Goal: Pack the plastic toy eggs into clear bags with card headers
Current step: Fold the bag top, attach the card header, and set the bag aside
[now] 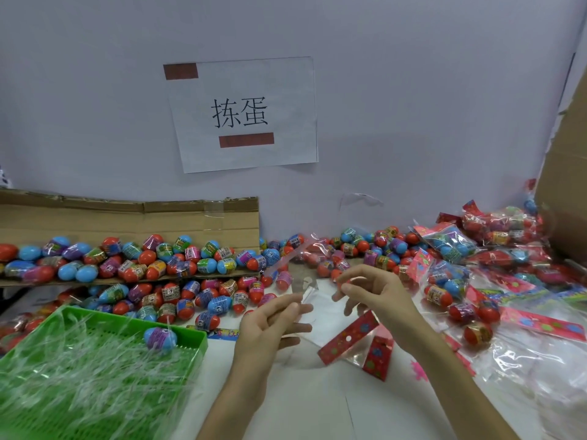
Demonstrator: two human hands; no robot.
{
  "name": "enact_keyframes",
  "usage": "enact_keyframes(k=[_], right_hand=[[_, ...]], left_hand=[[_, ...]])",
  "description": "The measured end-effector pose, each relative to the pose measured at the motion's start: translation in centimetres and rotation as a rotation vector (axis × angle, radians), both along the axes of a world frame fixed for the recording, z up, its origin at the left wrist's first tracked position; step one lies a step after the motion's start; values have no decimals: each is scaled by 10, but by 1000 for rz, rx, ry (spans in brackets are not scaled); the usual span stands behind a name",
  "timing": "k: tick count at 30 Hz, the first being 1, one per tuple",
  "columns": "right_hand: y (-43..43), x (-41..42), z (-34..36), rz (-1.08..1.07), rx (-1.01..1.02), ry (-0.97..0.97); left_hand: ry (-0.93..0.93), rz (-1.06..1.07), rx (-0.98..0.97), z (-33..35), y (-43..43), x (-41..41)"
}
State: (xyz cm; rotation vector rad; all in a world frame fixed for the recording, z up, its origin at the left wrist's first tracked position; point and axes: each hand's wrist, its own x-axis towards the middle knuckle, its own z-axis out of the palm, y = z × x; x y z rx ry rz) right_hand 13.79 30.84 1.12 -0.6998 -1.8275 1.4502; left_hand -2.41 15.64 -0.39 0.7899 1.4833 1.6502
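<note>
**Partway: fresh bag in hand, big pile of eggs unpacked**

Far left on my feed is a green tray (133, 312) full of thin clear strips. One egg (160, 336) lies in it near the right rim. Behind it, a low cardboard box (127, 217) holds a heap of loose eggs (133, 258), and more spill across the table (301, 404) in front. None of these are bagged, so I judge most of the work is not done.

In the middle, the left hand (270, 325) has thumb and forefinger close together on the left edge of a clear bag (317, 309), with the other fingers loosely spread. The right hand (371, 293) has its fingertips curled narrow on the bag's upper right edge. The film is blurry and see-through, so I call both pinches a judgement, not a clean sighting. The bag hangs just above the table between the two hands, and its red header (349, 336) dangles low under the right hand. I see no egg inside it. My read is that the mouth is being opened and filling has not started.

On the right, packed bags (460, 249) with eggs and red headers are heaped against the wall. Flat empty bags (540, 325) lie near them at lower right. So a fair batch is finished, and there are bags left for more.
</note>
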Motion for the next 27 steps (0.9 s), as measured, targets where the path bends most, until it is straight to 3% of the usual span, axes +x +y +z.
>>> enact_keyframes(k=[9, 20, 27], right_hand=[[-10, -1, 4, 397, -41, -214], [-18, -9, 9, 120, -29, -1], [-19, -9, 8, 118, -37, -49]], left_hand=[[41, 81, 3, -3, 0, -1], [80, 89, -33, -4, 4, 2], [65, 95, -19, -6, 3, 0]])
